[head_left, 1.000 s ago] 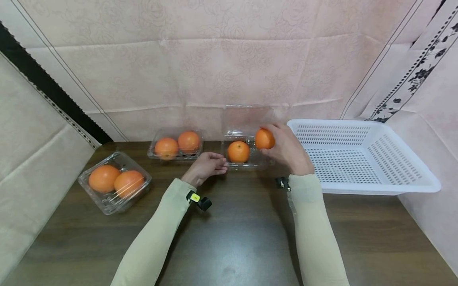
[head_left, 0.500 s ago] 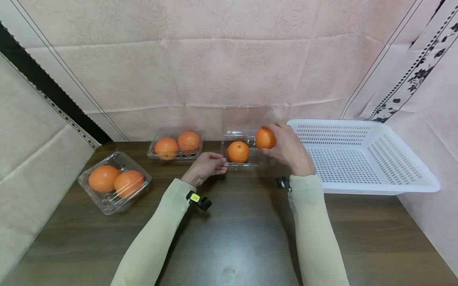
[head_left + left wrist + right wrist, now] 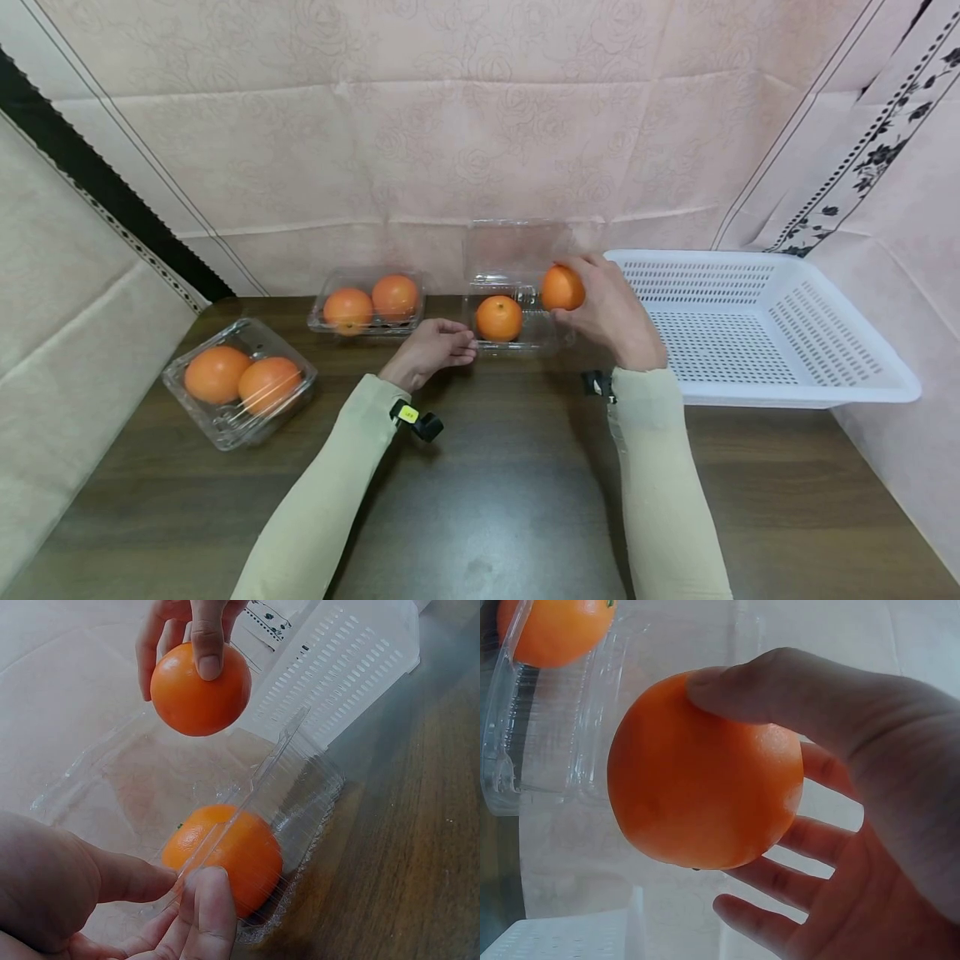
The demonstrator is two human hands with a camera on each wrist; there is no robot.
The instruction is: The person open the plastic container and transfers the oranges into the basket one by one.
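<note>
My right hand [image 3: 611, 312] grips an orange [image 3: 705, 772] between thumb and fingers, raised above the right end of an open clear plastic clamshell box [image 3: 536, 329]. A second orange [image 3: 499, 318] sits in the left part of that box. At the box's front left corner, my left hand [image 3: 433, 353] pinches the rim between thumb and fingertips, as the left wrist view shows up close. The box's clear lid [image 3: 517, 246] stands raised against the cloth behind.
A white perforated basket [image 3: 787, 393] stands at the right with nothing in it. To the left are two closed clamshell boxes, one at the back [image 3: 367, 327] and one nearer [image 3: 247, 425], each holding two oranges. Patterned cloth [image 3: 480, 125] hangs behind the wooden table [image 3: 495, 500].
My right hand has shifted slightly right and up with the orange in its grip. The left hand has stayed at the box's corner.
</note>
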